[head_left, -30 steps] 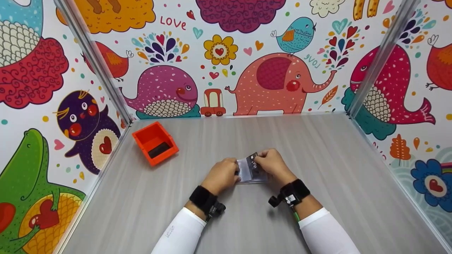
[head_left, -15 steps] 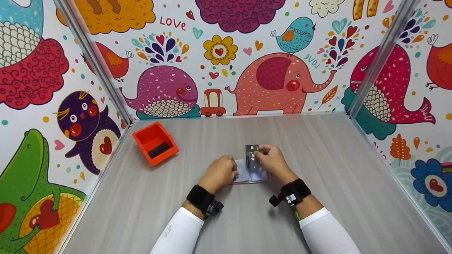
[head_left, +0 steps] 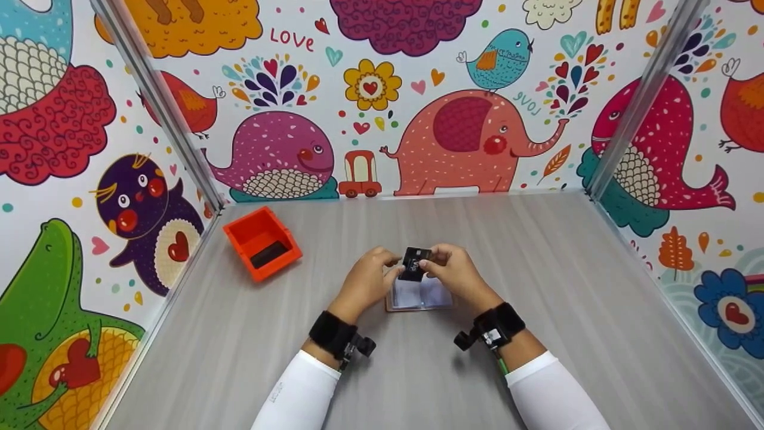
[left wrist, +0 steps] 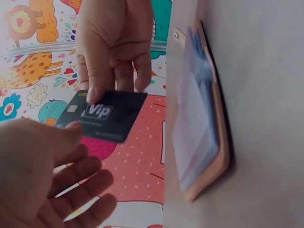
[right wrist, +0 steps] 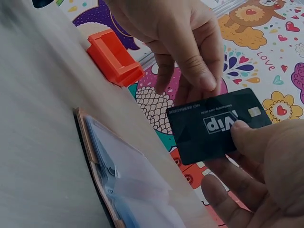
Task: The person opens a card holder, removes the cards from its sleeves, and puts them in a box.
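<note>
My right hand [head_left: 456, 269] pinches a black VIP card [head_left: 414, 264], thumb on its printed face and fingers behind. The lettering and gold chip show in both wrist views. My left hand [head_left: 365, 280] is at the card's other edge, its thumb tip [right wrist: 207, 81] just short of that edge in the right wrist view. Its fingers are spread and loosely bent. Below the card, a brown card holder [left wrist: 223, 166] lies open on the table, its clear plastic sleeves [right wrist: 137, 175] showing. A snap tab [left wrist: 178, 36] sticks out from its cover.
An orange bin [head_left: 239, 251] stands at the back left of the grey table [head_left: 513, 370], with a dark flat piece [head_left: 268, 254] inside. Printed cartoon walls [head_left: 370, 36] with metal corner posts [head_left: 632, 101] enclose the table on the visible sides.
The card has come up off the card holder, with its printed face tilted into view. My left hand has let go of the holder and moved up to the card's edge.
</note>
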### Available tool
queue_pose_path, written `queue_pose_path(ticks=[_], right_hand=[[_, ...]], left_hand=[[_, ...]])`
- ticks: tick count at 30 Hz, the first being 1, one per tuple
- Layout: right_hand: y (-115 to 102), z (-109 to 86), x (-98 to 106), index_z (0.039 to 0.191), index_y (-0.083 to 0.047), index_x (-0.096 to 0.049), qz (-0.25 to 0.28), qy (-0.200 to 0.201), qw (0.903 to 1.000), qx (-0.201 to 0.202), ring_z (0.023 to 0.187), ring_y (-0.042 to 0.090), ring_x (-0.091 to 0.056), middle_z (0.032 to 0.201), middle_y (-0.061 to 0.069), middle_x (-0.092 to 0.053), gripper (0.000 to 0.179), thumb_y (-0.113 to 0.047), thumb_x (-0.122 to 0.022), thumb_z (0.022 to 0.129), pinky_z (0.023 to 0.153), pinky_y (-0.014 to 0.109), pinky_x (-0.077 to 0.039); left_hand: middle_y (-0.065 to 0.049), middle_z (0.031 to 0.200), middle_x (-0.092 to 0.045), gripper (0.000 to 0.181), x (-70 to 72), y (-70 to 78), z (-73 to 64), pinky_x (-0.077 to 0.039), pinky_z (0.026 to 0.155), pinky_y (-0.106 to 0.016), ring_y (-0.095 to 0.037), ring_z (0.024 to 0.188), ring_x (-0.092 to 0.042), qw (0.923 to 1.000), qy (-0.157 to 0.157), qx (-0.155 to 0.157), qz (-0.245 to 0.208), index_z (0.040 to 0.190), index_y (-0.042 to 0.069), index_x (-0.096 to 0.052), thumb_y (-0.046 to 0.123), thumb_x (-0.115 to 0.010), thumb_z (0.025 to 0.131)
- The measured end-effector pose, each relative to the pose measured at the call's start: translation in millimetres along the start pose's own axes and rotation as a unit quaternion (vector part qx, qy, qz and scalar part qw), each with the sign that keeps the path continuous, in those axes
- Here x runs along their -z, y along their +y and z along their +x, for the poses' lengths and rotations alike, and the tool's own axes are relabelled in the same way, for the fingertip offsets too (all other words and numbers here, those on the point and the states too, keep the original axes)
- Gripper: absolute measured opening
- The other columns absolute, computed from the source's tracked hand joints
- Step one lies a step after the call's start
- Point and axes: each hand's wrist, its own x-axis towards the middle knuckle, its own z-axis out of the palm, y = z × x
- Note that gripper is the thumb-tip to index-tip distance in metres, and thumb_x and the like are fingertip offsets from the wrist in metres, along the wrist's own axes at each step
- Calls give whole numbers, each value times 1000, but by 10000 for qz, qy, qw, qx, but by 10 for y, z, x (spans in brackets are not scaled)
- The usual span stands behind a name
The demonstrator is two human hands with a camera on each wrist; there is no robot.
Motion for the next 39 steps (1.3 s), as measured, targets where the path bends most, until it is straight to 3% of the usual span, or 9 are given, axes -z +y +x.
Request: queue_pose_path(ticks=[7, 15, 20, 26, 31, 35, 39], right_hand=[[5, -3, -6, 107, 6, -74, 340, -149, 9993, 91, 89, 11, -81, 107, 19, -85, 6, 1, -78, 104, 82, 29, -69], [-13, -19, 6, 112, 10, -72, 581, -408, 9972, 227, 94, 11, -82, 110, 20, -84, 11, 2, -75, 105, 92, 49, -70], [-12, -16, 7, 112, 12, -71, 654, -480, 9962, 324, 92, 7, -81, 108, 18, -84, 12, 3, -75, 105, 92, 51, -70], [-21, -23, 8, 112, 11, -72, 565, -457, 9968, 320, 94, 15, -83, 109, 22, -84, 12, 2, -75, 105, 90, 46, -70], [-30, -26, -4, 111, 8, -75, 287, -394, 9983, 317, 93, 27, -84, 108, 21, -85, 13, -2, -79, 104, 83, 32, -69], [-21, -22, 0, 109, 4, -79, -115, -339, 9988, 327, 88, 21, -81, 102, 17, -86, 12, -6, -82, 102, 78, 23, -63], [-25, -34, 33, 111, -3, -84, -888, -407, 9949, 244, 94, 18, -79, 103, 10, -86, 12, -12, -84, 103, 85, 32, -64]], left_hand=[[-11, 110, -79, 14, -23, 49, 1, -67, 89, -41, -26, 101, -78, 9974, 203, -102, -682, 115, 1, -83, 11, -79, 105], [-9, 108, -80, 10, -34, 84, -7, -67, 88, -38, -21, 98, -77, 9947, 329, -13, -972, 113, 4, -84, 8, -78, 106], [-8, 108, -80, 12, -25, 95, -12, -67, 90, -42, -20, 98, -77, 9940, 300, 41, -1049, 115, 5, -84, 10, -76, 108], [-8, 109, -80, 13, -17, 97, -3, -67, 92, -44, -21, 100, -77, 9948, 185, 110, -996, 115, 6, -84, 12, -75, 109], [-8, 108, -80, 14, 19, 95, -1, -66, 92, -43, -21, 99, -76, 9956, 217, 52, -905, 115, 5, -85, 11, -75, 108], [-8, 105, -79, 14, 81, 57, 5, -65, 88, -41, -22, 96, -77, 9968, 477, -70, -633, 114, 5, -86, 9, -77, 106], [-8, 99, -77, 12, 173, -11, 13, -64, 81, -42, -24, 91, -78, 9953, 940, -238, -24, 111, 6, -88, 7, -82, 101]])
